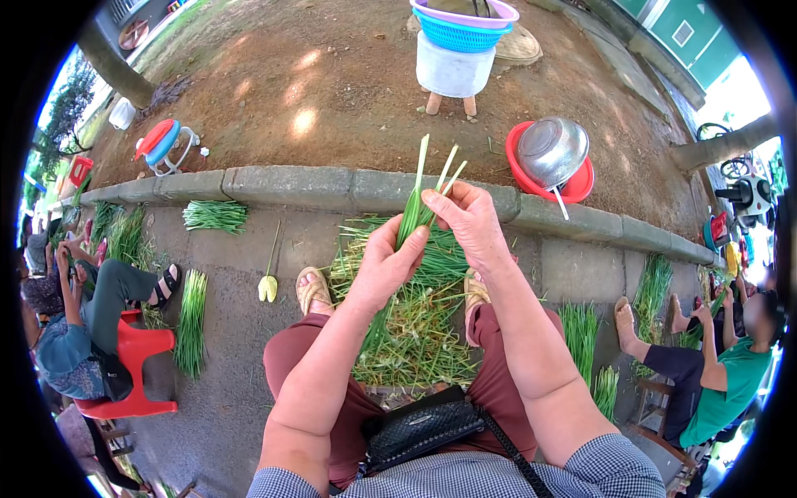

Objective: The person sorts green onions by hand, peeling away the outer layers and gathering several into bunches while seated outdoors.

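Between my knees, my left hand (393,256) grips a small bunch of garlic chives (413,202), pale stem ends pointing up and away from me. Thumb against fingers, my right hand (468,219) pinches stalks on the right side of the same bunch. Three pale ends fan out above the hands. The green leaves hang below my left hand, partly hidden by my forearm. Under the hands lies a loose heap of green chives (439,258). Closer to me spreads a litter of yellowed leaves and scraps (417,348).
A stone kerb (286,185) runs across ahead. Beyond it, a metal colander (554,149) leans in a red basin (517,171). Chive bundles lie left (191,327) and right (579,339). A black bag (417,429) rests on my lap. Seated people flank me, one on a red plastic stool (146,348).
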Demonstrator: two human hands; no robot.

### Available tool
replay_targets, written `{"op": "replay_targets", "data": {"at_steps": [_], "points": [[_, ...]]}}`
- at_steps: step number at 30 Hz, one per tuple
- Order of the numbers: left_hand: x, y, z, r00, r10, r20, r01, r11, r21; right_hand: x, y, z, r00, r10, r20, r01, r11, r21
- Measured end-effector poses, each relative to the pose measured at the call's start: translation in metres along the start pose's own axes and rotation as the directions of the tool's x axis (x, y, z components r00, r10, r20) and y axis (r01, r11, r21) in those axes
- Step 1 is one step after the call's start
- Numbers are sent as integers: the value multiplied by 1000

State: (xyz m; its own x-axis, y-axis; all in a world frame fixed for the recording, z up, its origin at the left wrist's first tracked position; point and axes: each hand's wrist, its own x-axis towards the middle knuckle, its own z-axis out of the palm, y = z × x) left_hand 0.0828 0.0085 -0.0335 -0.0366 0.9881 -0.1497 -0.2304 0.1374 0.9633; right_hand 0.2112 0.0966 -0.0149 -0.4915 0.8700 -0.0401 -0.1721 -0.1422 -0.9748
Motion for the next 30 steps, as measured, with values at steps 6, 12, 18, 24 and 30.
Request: {"op": "replay_targets", "data": {"at_steps": [6,12,18,24,30], "points": [[-4,3,1,996,-22,85,26,999,-45,-1,-2,4,998,-9,-58,10,1000,27],[-5,5,-5,981,-9,192,22,998,-65,-1,-3,-1,997,82,15,-83,993,82],[-5,5,-2,991,-90,96,108,974,-201,0,0,-4,999,35,25,-38,989,142],[-5,8,6,1000,3,20,0,993,-121,-3,-2,-3,999,48,19,-50,992,119],[-4,2,-1,998,-34,52,43,984,-170,-2,0,-3,996,88,-4,-87,993,76]]}}
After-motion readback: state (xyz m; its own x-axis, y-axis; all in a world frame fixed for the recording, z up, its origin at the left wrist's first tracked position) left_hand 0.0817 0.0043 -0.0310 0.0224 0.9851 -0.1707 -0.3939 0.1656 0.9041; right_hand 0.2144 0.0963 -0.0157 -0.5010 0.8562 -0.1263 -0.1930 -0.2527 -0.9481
